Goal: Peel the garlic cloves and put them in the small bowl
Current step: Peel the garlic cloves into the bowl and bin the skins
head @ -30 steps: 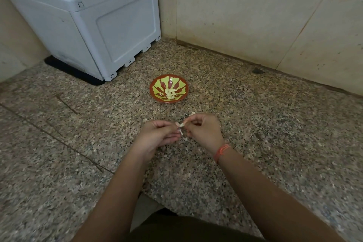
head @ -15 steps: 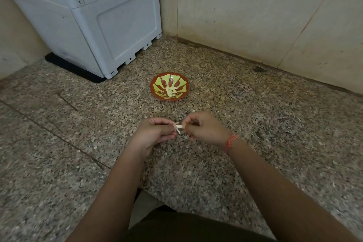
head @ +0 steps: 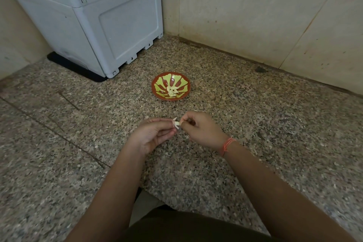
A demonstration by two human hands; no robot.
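Observation:
A small garlic clove [head: 176,123] with papery white skin sticking out is held between both hands above the granite counter. My left hand [head: 152,135] pinches it from the left, palm turned up. From the right, my right hand [head: 200,130] pinches it with curled fingers; an orange thread is tied round that wrist. Beyond the hands sits the small red bowl [head: 157,92] with a yellow-green pattern, and several peeled cloves [head: 172,91] lie in its middle.
A grey plastic appliance [head: 94,19] stands on a black mat at the back left corner. Tiled walls close the counter at the back. The granite counter's front edge [head: 157,196] has a notch just below my forearms.
Both hands stay together on the clove and have drifted slightly. My left palm has turned more upward, and more of the clove's skin shows between the fingertips.

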